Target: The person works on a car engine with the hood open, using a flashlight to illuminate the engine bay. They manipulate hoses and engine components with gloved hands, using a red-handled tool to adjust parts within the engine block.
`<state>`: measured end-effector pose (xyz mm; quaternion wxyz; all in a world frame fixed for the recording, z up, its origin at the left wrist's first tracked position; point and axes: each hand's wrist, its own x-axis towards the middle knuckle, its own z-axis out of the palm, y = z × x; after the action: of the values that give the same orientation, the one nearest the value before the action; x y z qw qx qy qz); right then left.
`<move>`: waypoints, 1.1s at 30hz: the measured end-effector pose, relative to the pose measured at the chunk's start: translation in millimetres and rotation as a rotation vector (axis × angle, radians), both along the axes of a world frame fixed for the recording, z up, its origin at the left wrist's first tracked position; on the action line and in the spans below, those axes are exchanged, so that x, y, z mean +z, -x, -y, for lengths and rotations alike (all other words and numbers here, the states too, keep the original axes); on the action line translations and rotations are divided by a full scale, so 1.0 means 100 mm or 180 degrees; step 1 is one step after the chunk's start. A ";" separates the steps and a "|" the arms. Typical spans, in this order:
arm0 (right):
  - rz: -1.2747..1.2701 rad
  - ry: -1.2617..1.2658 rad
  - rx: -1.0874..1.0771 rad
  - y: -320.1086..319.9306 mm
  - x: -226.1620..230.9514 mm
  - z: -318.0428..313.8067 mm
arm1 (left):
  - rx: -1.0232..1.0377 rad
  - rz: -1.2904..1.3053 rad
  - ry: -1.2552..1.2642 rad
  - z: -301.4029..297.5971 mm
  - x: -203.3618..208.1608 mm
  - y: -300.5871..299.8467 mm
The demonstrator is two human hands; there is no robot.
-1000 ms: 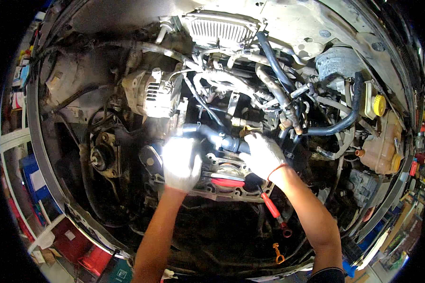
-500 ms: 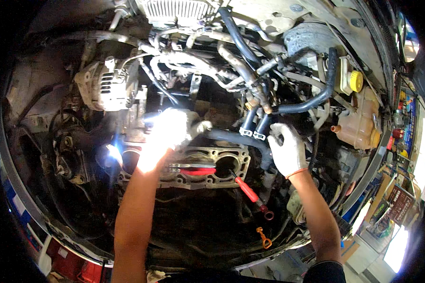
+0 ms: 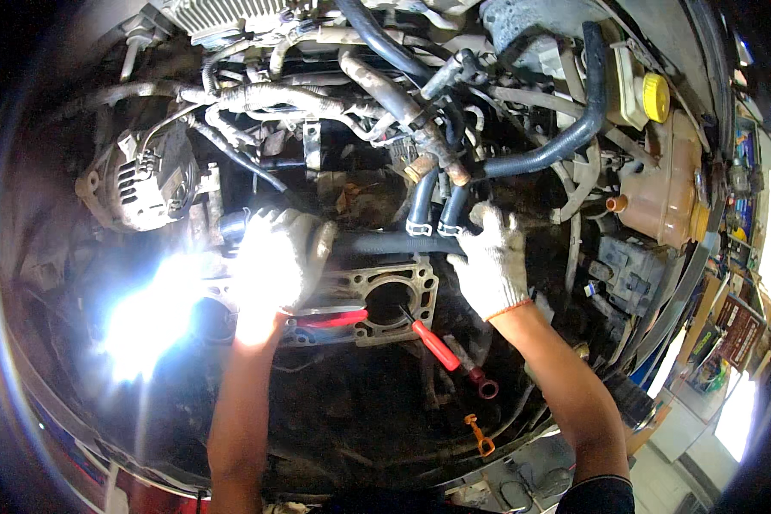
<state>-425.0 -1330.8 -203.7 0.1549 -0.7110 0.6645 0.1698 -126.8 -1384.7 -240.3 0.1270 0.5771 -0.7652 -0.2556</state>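
A thick black hose (image 3: 385,244) with two short branches lies across the engine, just behind the flat metal face with large round bores (image 3: 421,278). White clamps (image 3: 419,229) ring the branches. My left hand (image 3: 278,261), in a white knit glove and glaring in the light, is closed around the hose's left part. My right hand (image 3: 493,265), gloved too, wraps the hose's right end beside the branches and hides its bend. Red-handled pliers (image 3: 332,319) rest on the metal face. A screwdriver with a red handle (image 3: 437,346) leans with its tip in a bore.
An alternator (image 3: 146,180) sits at the far left. At the right are a brownish coolant tank (image 3: 664,193) and a reservoir with a yellow cap (image 3: 655,97). Pipes and another bent black hose (image 3: 565,147) cross behind my hands. An orange dipstick handle (image 3: 480,437) stands near the front.
My right hand has moved in from beside the hose's bend and closed on it. My left hand stays on the hose. The view has shifted, and the bright light glares lower left.
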 end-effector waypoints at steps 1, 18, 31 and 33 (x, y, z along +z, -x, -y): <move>0.0013 0.0067 -0.0044 -0.01 -0.02 -0.01 | 0.0051 0.0031 0.0193 -0.04 -0.03 0.01; 0.2387 0.1978 -0.0104 -0.52 2.46 1.24 | 0.0057 0.0157 0.0069 -0.03 0.26 -0.03; -0.0214 0.1245 0.1835 -1.88 3.34 3.79 | -0.0147 -0.0178 0.0792 -0.09 0.21 -0.03; -0.0739 0.0862 0.1803 -2.14 3.48 3.78 | -0.0076 -0.0144 0.0826 -0.09 0.10 -0.04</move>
<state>-211.2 -1709.2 144.7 -0.0711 -0.8575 0.4703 0.1961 -122.6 -1375.6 -230.8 0.2148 0.5407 -0.7956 -0.1690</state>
